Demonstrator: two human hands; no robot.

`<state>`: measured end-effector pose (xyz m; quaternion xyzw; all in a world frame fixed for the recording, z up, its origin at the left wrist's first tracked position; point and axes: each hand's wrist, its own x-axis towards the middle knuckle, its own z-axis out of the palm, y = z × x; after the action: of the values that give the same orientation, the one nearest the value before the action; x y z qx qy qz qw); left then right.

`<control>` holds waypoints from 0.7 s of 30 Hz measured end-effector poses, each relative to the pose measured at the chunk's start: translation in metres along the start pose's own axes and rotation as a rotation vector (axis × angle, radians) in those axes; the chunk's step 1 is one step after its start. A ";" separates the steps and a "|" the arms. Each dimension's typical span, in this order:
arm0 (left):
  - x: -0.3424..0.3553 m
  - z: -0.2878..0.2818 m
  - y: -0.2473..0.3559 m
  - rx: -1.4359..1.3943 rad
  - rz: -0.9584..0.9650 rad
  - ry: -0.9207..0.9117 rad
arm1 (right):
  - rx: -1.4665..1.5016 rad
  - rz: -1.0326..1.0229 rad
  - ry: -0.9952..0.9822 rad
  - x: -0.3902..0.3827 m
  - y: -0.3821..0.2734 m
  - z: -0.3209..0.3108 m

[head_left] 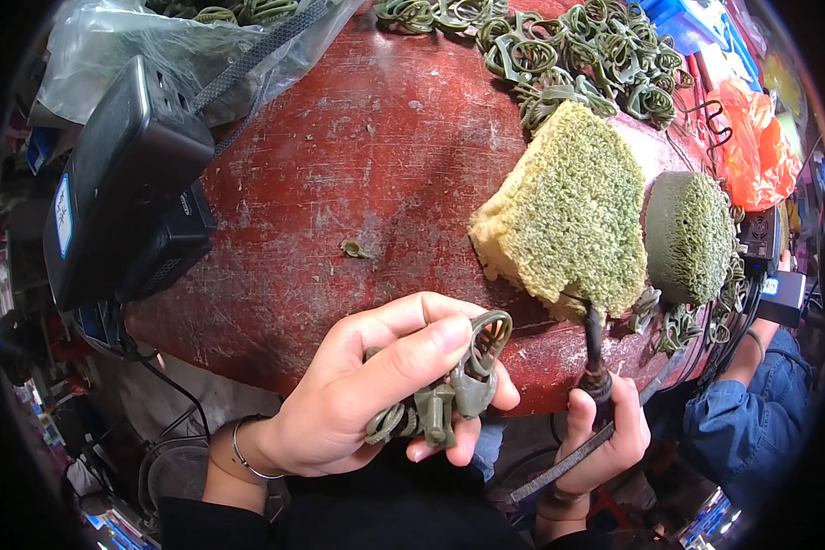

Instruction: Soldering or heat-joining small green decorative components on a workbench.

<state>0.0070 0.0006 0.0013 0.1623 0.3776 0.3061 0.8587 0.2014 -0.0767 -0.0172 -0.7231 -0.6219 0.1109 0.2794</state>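
My left hand (380, 385) is closed round several olive-green moulded pieces (477, 385), with an oval looped part sticking up beside my thumb. My right hand (614, 431) grips a dark pen-like tool (594, 362) with a cord. Its tip meets the lower edge of a yellowish sponge block (559, 192), which is speckled green on top. Right of the sponge stands a round grey-green block (683, 238) with a rough speckled face, with small green pieces (678, 330) lying around it.
The red scuffed table (293, 183) carries black devices (128, 183) and a plastic bag (119, 73) at left, a pile of green pieces (596, 55) at back, and an orange bag (752, 147) at right. A co-worker's blue sleeve (742, 412) is at right.
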 end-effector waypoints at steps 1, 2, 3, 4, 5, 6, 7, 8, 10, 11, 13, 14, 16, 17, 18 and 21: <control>0.000 0.000 0.000 0.004 0.003 -0.004 | -0.002 0.001 0.001 0.001 -0.001 -0.001; 0.000 0.000 0.000 0.005 0.004 -0.003 | 0.001 -0.022 0.011 0.002 -0.001 0.000; 0.000 0.001 0.000 0.008 0.008 0.007 | 0.003 -0.045 0.022 0.002 -0.002 0.000; 0.000 0.001 0.000 0.011 0.011 0.017 | 0.059 -0.023 0.048 -0.001 -0.003 0.001; 0.000 0.002 0.000 0.011 0.010 0.016 | 0.126 0.031 0.041 -0.007 -0.003 -0.002; 0.000 0.003 0.001 0.018 0.007 0.019 | 0.123 0.000 0.018 -0.007 -0.004 -0.002; 0.000 0.004 0.001 0.024 0.003 0.021 | 0.121 -0.031 -0.004 -0.007 -0.005 -0.004; 0.000 0.003 0.001 0.025 0.003 0.022 | 0.095 -0.049 -0.055 -0.006 -0.005 -0.003; 0.000 0.002 0.000 0.027 0.024 0.031 | 0.098 -0.084 -0.100 -0.003 -0.004 -0.002; 0.000 0.003 0.000 0.027 0.024 0.031 | 0.074 -0.100 -0.110 -0.002 -0.005 -0.003; 0.000 0.003 0.001 0.032 0.025 0.033 | 0.064 -0.110 -0.104 -0.002 -0.004 -0.002; 0.000 0.003 0.000 0.032 0.024 0.032 | 0.054 -0.119 -0.099 -0.002 -0.003 -0.002; 0.001 0.003 0.000 0.034 0.028 0.028 | 0.043 -0.117 -0.093 -0.002 -0.004 -0.001; 0.001 0.003 0.000 0.034 0.028 0.030 | 0.035 -0.116 -0.088 -0.002 -0.004 -0.001; 0.000 0.003 -0.001 0.032 0.029 0.035 | 0.036 -0.116 -0.088 -0.002 -0.004 -0.001; 0.000 0.003 0.000 0.030 0.027 0.038 | 0.023 -0.123 -0.099 -0.001 -0.005 -0.001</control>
<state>0.0094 0.0004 0.0033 0.1744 0.3964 0.3151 0.8445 0.1978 -0.0779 -0.0141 -0.6737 -0.6770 0.1362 0.2631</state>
